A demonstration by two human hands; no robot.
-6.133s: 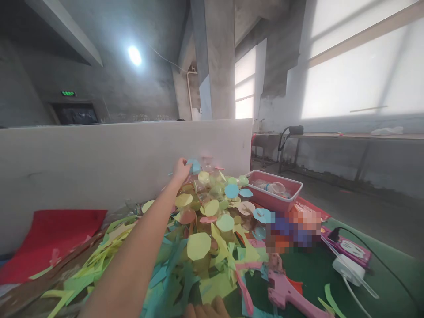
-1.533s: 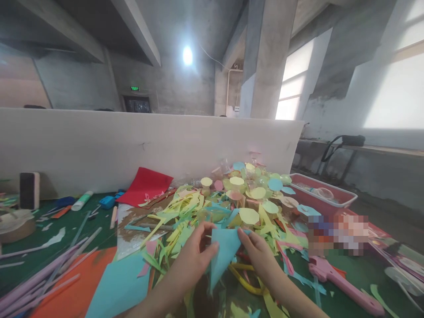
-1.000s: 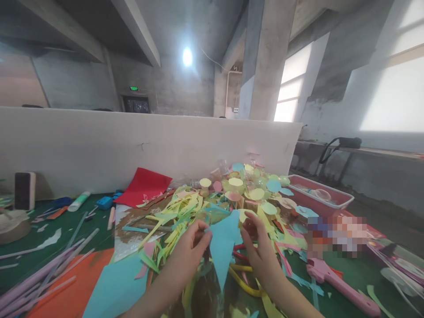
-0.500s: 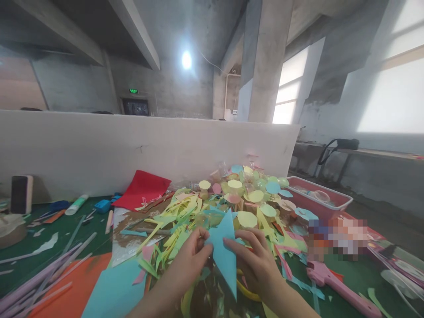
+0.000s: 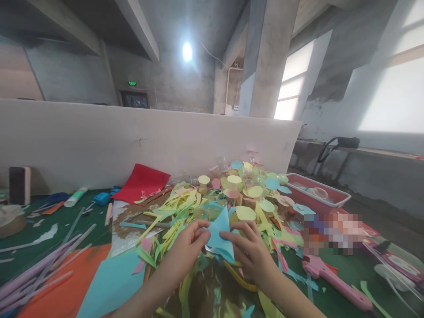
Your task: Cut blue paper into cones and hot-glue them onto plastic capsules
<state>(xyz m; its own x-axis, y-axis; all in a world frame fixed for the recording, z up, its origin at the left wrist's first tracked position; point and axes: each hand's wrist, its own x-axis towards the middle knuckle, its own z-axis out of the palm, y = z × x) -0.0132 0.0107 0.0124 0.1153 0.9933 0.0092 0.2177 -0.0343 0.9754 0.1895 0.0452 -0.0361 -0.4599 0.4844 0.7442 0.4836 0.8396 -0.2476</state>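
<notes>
A folded piece of light blue paper [image 5: 220, 232] is held between my two hands, its pointed top standing up and its lower part bent. My left hand [image 5: 190, 240] pinches its left edge between thumb and fingers. On the right edge, my right hand [image 5: 250, 247] presses the paper with its fingers. A yellow loop [image 5: 243, 280], which looks like a scissors handle, shows below my right palm, and a shiny metal edge is visible under the paper. Whether my right hand also grips that handle is hidden.
Yellow and green paper strips [image 5: 175, 212] and cups topped with paper discs [image 5: 255, 191] crowd the table. A pink tray [image 5: 346, 201], a pink glue gun [image 5: 338, 285], blue paper sheet [image 5: 109, 282], red sheet [image 5: 142, 183] and pale sticks [image 5: 56, 267] lie around.
The blue paper's long lower point has been bent up, so the piece looks shorter. A metal edge now shows beneath it. Both hands remain at the paper.
</notes>
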